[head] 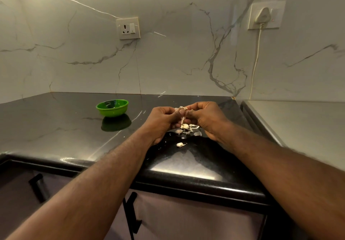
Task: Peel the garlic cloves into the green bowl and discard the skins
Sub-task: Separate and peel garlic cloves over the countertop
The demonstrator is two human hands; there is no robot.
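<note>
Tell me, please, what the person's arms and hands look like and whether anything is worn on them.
Both arms are bare: no sleeve shows on the left forearm or the right forearm up to the picture's edge, and both are lightly haired. The left hand and right hand are ungloved. No watch, bracelet or ring is visible, though some fingers are hidden.

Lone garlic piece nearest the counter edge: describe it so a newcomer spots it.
Start at the black countertop and find the left hand and right hand above it. Beneath them lies a pale scatter of garlic skins. The lone garlic piece sits apart from it, nearest the front edge.
</note>
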